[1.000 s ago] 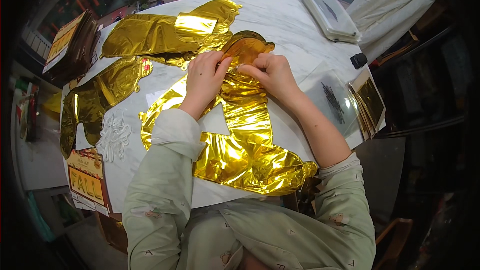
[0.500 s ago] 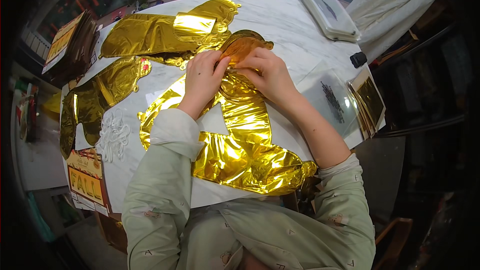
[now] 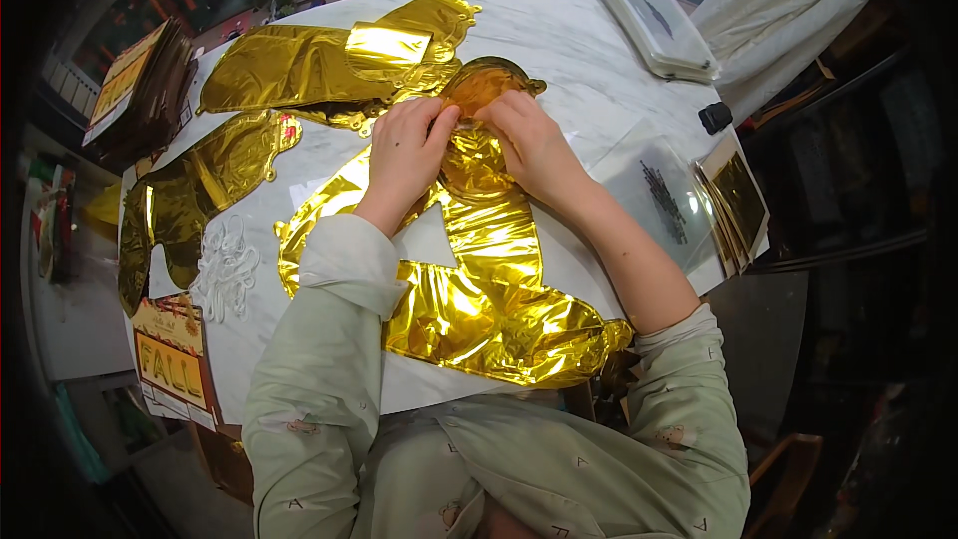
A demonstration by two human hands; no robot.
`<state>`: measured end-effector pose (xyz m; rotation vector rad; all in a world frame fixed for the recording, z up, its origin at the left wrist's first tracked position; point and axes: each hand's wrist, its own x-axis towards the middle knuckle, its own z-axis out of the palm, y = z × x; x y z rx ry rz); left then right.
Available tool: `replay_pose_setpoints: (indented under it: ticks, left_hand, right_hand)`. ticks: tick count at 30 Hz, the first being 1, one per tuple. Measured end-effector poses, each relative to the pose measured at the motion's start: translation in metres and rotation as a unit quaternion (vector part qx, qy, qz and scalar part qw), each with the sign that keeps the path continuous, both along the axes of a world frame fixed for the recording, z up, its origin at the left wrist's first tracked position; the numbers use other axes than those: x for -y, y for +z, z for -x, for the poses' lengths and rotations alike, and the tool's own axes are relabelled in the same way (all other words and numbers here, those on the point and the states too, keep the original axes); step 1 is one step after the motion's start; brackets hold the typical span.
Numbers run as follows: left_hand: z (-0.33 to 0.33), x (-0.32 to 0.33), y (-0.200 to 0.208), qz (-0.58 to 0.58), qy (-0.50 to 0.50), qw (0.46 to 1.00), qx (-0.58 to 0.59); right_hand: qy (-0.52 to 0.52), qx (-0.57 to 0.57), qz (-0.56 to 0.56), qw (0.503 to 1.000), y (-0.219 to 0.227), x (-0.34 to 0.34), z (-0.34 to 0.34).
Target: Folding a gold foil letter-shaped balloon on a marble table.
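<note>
A flat gold foil balloon stretches from the table's middle down to its near edge, creased and shiny. Both hands meet at its upper part, where the foil looks more orange. My left hand is closed, thumb and forefinger pinching the foil there. Just to its right, my right hand also pinches the foil, its fingertips partly hidden. A small pale bit shows between the two hands, too small to name. Beyond my left hand lie more flat gold foil balloons, and another gold foil balloon rests at the left.
White ribbon or string lies in a heap at the left. Printed cards are stacked at the far left, with a printed package nearer. On the right are a clear bag, foil-filled packets, a black object and a white case.
My right hand has shifted slightly along the foil, with its fingers drawn closer together. The orange foil between the hands has flattened a little. My left hand has stayed almost still.
</note>
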<state>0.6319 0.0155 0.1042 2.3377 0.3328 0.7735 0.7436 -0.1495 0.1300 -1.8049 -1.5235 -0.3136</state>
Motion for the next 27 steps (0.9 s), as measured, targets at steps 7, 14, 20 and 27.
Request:
replay_pose_setpoints:
  ticks: [7,14,20,27]
  left_hand:
    - [0.000,-0.002,-0.004,0.009,0.004,1.000,0.021]
    - [0.003,0.001,0.006,0.026,0.001,0.999,-0.029]
    - [0.003,-0.003,-0.008,-0.050,0.005,0.999,0.010]
    - [0.005,0.003,-0.002,-0.080,0.006,0.996,0.030]
  right_hand:
    - [-0.029,-0.069,0.026,0.997,0.021,0.009,0.008]
    - [-0.077,-0.147,0.114,0.979,0.016,0.006,0.007]
    - [-0.074,-0.282,0.069,0.954,0.010,0.006,-0.002]
    - [-0.046,-0.328,0.035,0.943,0.000,0.006,-0.010]
